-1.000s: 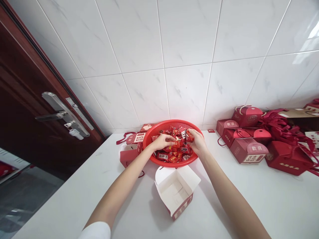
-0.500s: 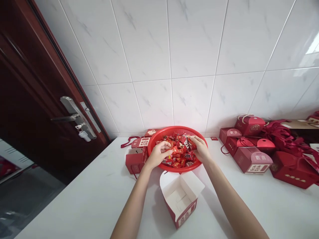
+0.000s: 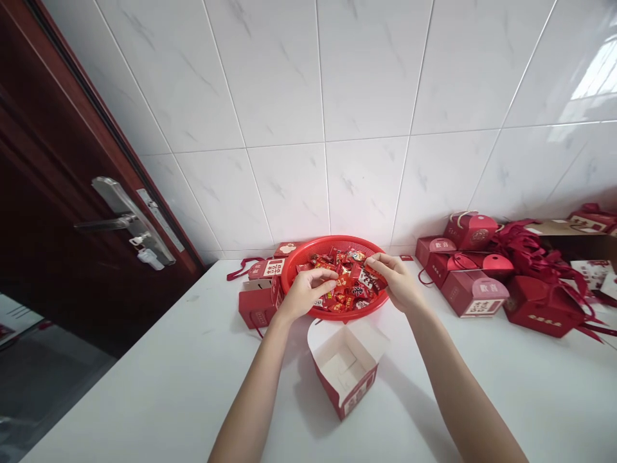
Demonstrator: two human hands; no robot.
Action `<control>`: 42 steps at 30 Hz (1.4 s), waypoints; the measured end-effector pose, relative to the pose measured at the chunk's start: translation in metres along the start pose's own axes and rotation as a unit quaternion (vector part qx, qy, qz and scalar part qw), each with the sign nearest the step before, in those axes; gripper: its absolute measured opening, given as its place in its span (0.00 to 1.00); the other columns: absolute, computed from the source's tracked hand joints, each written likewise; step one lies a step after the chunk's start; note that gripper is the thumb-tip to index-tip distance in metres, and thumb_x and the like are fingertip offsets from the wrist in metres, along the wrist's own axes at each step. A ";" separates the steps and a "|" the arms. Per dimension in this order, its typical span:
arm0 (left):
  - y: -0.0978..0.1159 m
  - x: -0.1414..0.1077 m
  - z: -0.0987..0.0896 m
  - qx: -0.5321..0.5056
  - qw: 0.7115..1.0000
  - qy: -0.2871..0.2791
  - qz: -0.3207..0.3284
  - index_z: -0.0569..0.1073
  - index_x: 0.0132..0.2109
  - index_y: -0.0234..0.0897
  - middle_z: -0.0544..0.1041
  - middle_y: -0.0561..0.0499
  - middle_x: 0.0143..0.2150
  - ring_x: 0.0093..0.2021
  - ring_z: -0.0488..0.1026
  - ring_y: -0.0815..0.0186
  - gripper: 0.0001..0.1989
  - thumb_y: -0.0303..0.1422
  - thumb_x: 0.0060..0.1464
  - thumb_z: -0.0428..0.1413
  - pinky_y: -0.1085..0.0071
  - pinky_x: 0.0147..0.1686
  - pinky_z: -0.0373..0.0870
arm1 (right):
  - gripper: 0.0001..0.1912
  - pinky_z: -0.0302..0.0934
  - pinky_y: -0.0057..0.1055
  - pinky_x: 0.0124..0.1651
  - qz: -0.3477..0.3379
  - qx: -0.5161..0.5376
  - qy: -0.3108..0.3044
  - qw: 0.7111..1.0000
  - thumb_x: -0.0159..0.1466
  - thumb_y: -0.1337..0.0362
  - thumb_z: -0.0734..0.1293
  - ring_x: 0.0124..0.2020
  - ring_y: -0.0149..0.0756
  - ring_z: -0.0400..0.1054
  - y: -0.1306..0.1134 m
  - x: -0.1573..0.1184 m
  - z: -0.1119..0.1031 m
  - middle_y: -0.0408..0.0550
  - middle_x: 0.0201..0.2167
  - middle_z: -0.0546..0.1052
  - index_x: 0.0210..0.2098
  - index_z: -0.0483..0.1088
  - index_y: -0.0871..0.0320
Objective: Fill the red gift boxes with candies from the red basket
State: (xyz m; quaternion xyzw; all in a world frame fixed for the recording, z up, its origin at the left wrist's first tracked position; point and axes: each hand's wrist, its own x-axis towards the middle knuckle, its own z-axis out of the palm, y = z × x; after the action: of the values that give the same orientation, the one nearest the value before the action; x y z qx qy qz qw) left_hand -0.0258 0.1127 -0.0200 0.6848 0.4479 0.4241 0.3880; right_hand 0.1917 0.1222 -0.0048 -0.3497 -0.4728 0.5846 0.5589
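Note:
A red plastic basket (image 3: 322, 315) stands against the wall, heaped with wrapped candies (image 3: 354, 290) in mostly red wrappers. My left hand (image 3: 308, 294) reaches over its left side, thumb and fingers closed on a red wrapped candy (image 3: 343, 280). At the right rim, my right hand (image 3: 398, 283) pinches another red wrapped candy (image 3: 375, 274), partly hidden by the fingers. Between my forearms, in front of the basket, sits an open red gift box (image 3: 331, 387) with its white flaps spread and a bare white inside.
Left of the basket are more red gift boxes (image 3: 259, 307), one open. A group of closed red boxes (image 3: 475, 294) with dark red ribbons (image 3: 530, 254) lies at the right, beside a cardboard box (image 3: 554, 227). A dark red door (image 3: 62, 161) with keys stands left of the white table (image 3: 159, 379).
The view has shifted slightly. My right hand has drawn back a little toward the basket's right rim, while my left hand stays over the candies.

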 end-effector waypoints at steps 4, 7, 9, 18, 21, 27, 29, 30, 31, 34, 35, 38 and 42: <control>0.001 -0.001 0.001 -0.001 1.000 0.003 0.009 0.80 0.44 0.35 0.81 0.44 0.45 0.45 0.78 0.57 0.18 0.43 0.52 0.61 0.63 0.47 0.74 | 0.21 0.56 0.27 0.26 0.002 -0.014 -0.005 1.000 0.46 0.47 0.79 0.22 0.28 0.63 0.000 -0.003 0.001 0.41 0.21 0.74 0.24 0.73 0.57; -0.002 0.000 0.001 0.002 1.000 0.009 0.015 0.80 0.44 0.35 0.82 0.44 0.46 0.47 0.78 0.56 0.17 0.42 0.53 0.61 0.61 0.50 0.74 | 0.22 0.55 0.26 0.25 0.009 -0.014 0.003 1.000 0.45 0.46 0.79 0.22 0.28 0.62 0.002 -0.002 0.001 0.40 0.20 0.73 0.24 0.72 0.56; -0.004 0.001 0.001 0.009 1.000 0.014 0.021 0.80 0.44 0.35 0.82 0.44 0.47 0.48 0.78 0.56 0.16 0.41 0.53 0.60 0.61 0.51 0.73 | 0.23 0.54 0.26 0.24 0.010 -0.015 0.006 1.000 0.43 0.45 0.79 0.22 0.28 0.62 0.003 -0.001 0.001 0.40 0.20 0.72 0.23 0.71 0.56; -0.007 0.002 -0.003 0.040 0.998 0.046 0.033 0.79 0.45 0.36 0.82 0.45 0.47 0.49 0.78 0.55 0.14 0.39 0.54 0.59 0.59 0.53 0.73 | 0.26 0.56 0.27 0.27 0.024 -0.050 -0.007 0.998 0.45 0.43 0.77 0.23 0.28 0.62 0.004 0.000 0.001 0.39 0.23 0.71 0.27 0.69 0.57; -0.009 0.003 -0.003 0.038 0.998 0.050 0.029 0.79 0.45 0.36 0.82 0.45 0.48 0.50 0.78 0.54 0.14 0.39 0.54 0.59 0.58 0.54 0.72 | 0.26 0.57 0.28 0.29 0.019 -0.052 -0.009 0.998 0.45 0.43 0.77 0.25 0.29 0.64 0.005 0.000 0.001 0.40 0.25 0.73 0.27 0.69 0.57; -0.015 0.005 -0.003 0.045 0.997 0.059 0.007 0.78 0.48 0.36 0.81 0.43 0.50 0.51 0.77 0.54 0.17 0.38 0.53 0.60 0.57 0.54 0.72 | 0.24 0.59 0.29 0.31 0.023 -0.067 -0.020 0.997 0.49 0.43 0.75 0.27 0.31 0.66 0.008 0.000 0.000 0.42 0.27 0.75 0.29 0.68 0.56; -0.017 0.005 -0.003 0.046 0.996 0.077 -0.004 0.78 0.48 0.36 0.80 0.42 0.52 0.50 0.77 0.54 0.18 0.39 0.51 0.61 0.58 0.53 0.73 | 0.24 0.59 0.28 0.30 0.024 -0.073 -0.021 0.997 0.50 0.43 0.75 0.26 0.31 0.66 0.009 0.000 0.000 0.42 0.27 0.75 0.29 0.67 0.56; -0.016 0.005 -0.003 0.049 0.995 0.089 -0.010 0.78 0.47 0.35 0.80 0.42 0.52 0.50 0.77 0.54 0.18 0.39 0.51 0.62 0.58 0.52 0.73 | 0.24 0.58 0.28 0.30 0.023 -0.076 -0.022 0.997 0.50 0.43 0.74 0.26 0.31 0.65 0.010 0.000 0.000 0.42 0.27 0.74 0.29 0.67 0.56; -0.015 0.004 -0.004 0.055 0.993 0.100 -0.014 0.79 0.46 0.35 0.80 0.42 0.50 0.48 0.78 0.54 0.18 0.40 0.50 0.62 0.59 0.51 0.74 | 0.25 0.59 0.28 0.31 0.022 -0.078 -0.024 0.996 0.50 0.43 0.74 0.26 0.30 0.65 0.010 0.000 0.000 0.42 0.27 0.74 0.29 0.67 0.56; -0.004 0.000 -0.005 0.069 0.993 0.099 -0.018 0.79 0.38 0.35 0.82 0.45 0.41 0.43 0.78 0.56 0.15 0.43 0.52 0.62 0.61 0.49 0.73 | 0.24 0.58 0.28 0.32 0.006 -0.088 -0.037 0.995 0.52 0.43 0.73 0.27 0.30 0.65 0.009 -0.001 0.000 0.41 0.27 0.73 0.29 0.67 0.56; 0.002 -0.002 -0.005 0.067 0.994 0.085 -0.019 0.79 0.36 0.35 0.82 0.46 0.38 0.41 0.78 0.57 0.16 0.45 0.52 0.61 0.62 0.47 0.73 | 0.24 0.58 0.28 0.31 -0.003 -0.098 -0.045 0.994 0.53 0.43 0.73 0.27 0.30 0.64 0.008 -0.002 0.000 0.41 0.27 0.72 0.29 0.67 0.56; 0.023 -0.013 -0.006 0.043 0.998 0.007 -0.034 0.79 0.36 0.35 0.81 0.48 0.35 0.38 0.77 0.60 0.17 0.47 0.53 0.61 0.66 0.42 0.73 | 0.22 0.53 0.27 0.29 -0.033 -0.145 -0.076 0.986 0.56 0.44 0.71 0.26 0.28 0.59 0.000 -0.009 0.000 0.39 0.24 0.67 0.29 0.67 0.57; 0.049 -0.031 -0.012 0.092 0.982 -0.157 -0.046 0.80 0.41 0.37 0.82 0.48 0.40 0.42 0.77 0.59 0.16 0.45 0.53 0.61 0.67 0.42 0.72 | 0.21 0.51 0.27 0.28 -0.053 -0.204 -0.118 0.970 0.60 0.46 0.69 0.26 0.28 0.56 -0.017 -0.023 0.005 0.39 0.24 0.65 0.29 0.66 0.57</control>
State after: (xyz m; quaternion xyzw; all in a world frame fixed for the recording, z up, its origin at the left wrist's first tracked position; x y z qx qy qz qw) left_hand -0.0305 0.0708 0.0219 0.7542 0.4493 0.2498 0.4085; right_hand 0.1956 0.0976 0.0097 -0.3596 -0.6627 0.4823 0.4460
